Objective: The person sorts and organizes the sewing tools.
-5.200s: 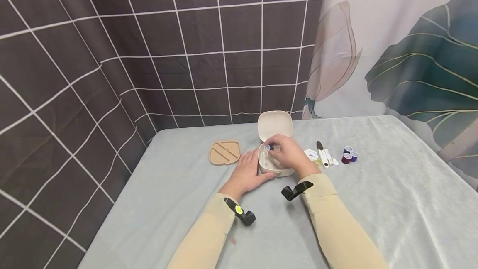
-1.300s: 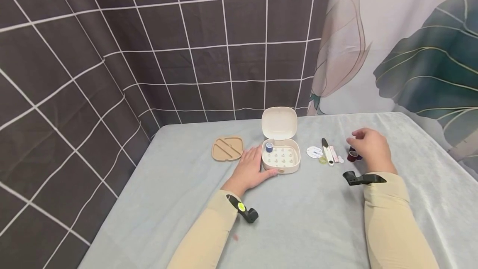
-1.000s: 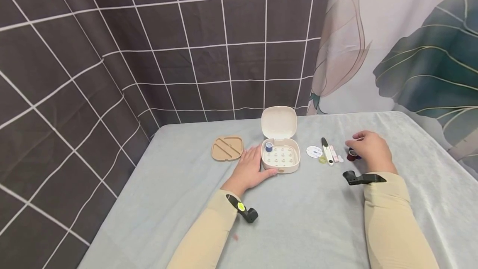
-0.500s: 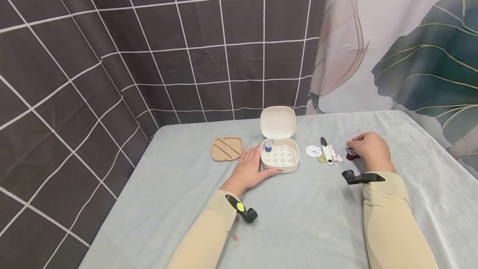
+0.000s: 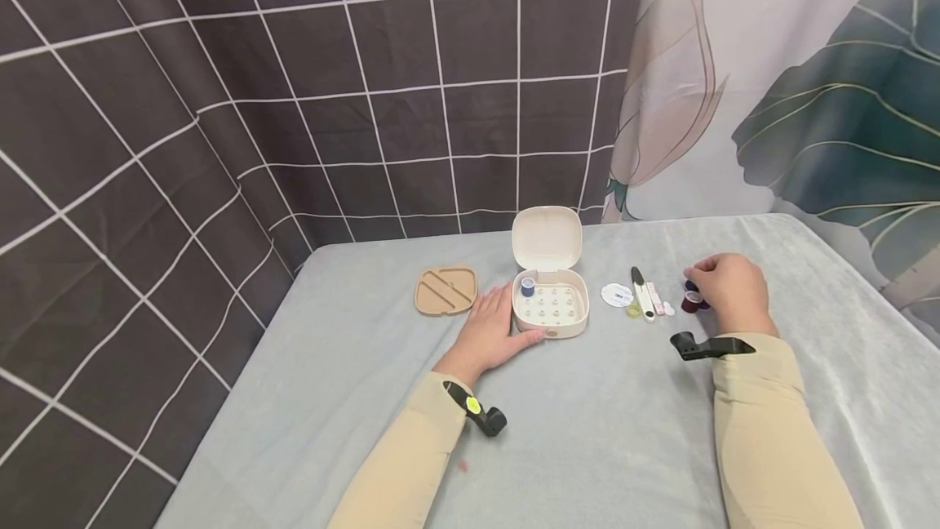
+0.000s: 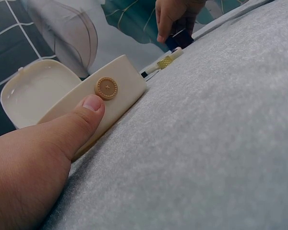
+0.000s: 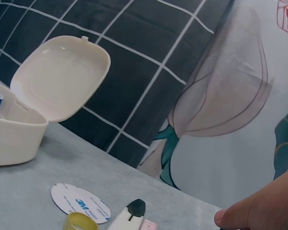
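My left hand (image 5: 488, 335) lies at the left side of a cream sewing box (image 5: 580, 325), fingers straight along its wall. Its thumb (image 6: 86, 115) rests on the front beside a tan button-shaped catch (image 6: 106, 88). The lid (image 5: 547, 237) stands up. Inside the box are rows of small pegs, with a blue thread spool (image 5: 528, 286) at the back left. At the right, my right hand (image 5: 737, 288) pinches a dark blue thread spool (image 5: 691, 286), partly hidden under its fingertips. A dark red spool (image 5: 690, 303) and a purple spool (image 5: 705, 305) stand close below.
A tan divided tray (image 5: 445, 291) lies left of the box. Between box and spools are a round white 3M sticker (image 5: 617, 295), a yellow ring-shaped item (image 5: 634, 311), thread snips (image 5: 642, 294) and a pink-and-white strip (image 5: 656, 299). Grey cloth covers the table.
The blue spool was placed in the box and my right hand moved off to the right-hand spools. There its fingers came down and closed on a dark blue one. My left hand stays put.
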A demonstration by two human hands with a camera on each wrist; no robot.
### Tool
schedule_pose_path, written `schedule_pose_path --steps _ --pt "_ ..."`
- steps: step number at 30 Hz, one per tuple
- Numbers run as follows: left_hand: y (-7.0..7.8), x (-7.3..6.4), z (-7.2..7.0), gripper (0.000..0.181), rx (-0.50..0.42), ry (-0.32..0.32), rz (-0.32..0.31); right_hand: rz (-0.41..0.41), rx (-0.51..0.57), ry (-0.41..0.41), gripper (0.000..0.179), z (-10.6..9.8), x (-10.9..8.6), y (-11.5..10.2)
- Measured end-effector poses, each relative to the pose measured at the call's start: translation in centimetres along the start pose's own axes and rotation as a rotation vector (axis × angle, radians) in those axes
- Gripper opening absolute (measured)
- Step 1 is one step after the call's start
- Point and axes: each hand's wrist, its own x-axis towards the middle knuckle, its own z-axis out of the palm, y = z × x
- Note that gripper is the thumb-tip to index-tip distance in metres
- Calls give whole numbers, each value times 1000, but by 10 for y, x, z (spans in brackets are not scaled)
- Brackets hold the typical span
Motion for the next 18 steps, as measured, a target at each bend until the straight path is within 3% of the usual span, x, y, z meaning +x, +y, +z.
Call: schedule_pose_path --steps 11,18 --pt "1 1 -2 104 -5 0 1 -15 26 27 32 6 -1 -27" --pt "0 1 -1 104 -1 -2 7 -108 -7 54 33 13 -3 -42"
